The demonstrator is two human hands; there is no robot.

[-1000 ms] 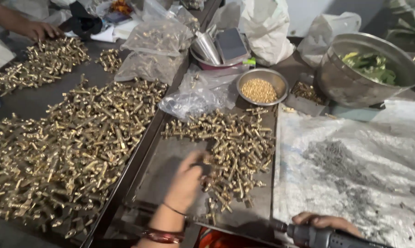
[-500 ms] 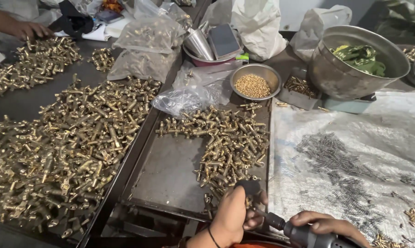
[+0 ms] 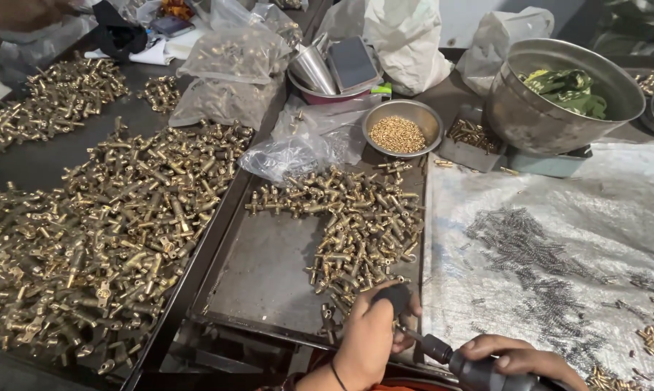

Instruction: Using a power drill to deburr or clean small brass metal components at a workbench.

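Observation:
My left hand (image 3: 366, 339) is at the bottom edge, its fingers closed around a small part with a dark piece (image 3: 397, 295) at the fingertips. It meets the thin bit of a grey power driver (image 3: 466, 368), which my right hand (image 3: 521, 356) grips by the body. Just above my left hand, a pile of brass fittings (image 3: 356, 224) lies on a flat metal tray (image 3: 265, 279). What exactly sits inside my left fist is hidden.
A larger heap of brass fittings (image 3: 102, 239) covers the left tray. A small steel bowl of tiny brass bits (image 3: 403, 134), a big steel pot (image 3: 558, 108), plastic bags (image 3: 305, 145) and several dark springs on a white sheet (image 3: 537, 253) lie around. Another person's hand (image 3: 23, 14) is far left.
My left hand left the brass pile on the tray and came back to the bottom edge, where it now holds a part against the driver's bit. My right hand stays on the driver.

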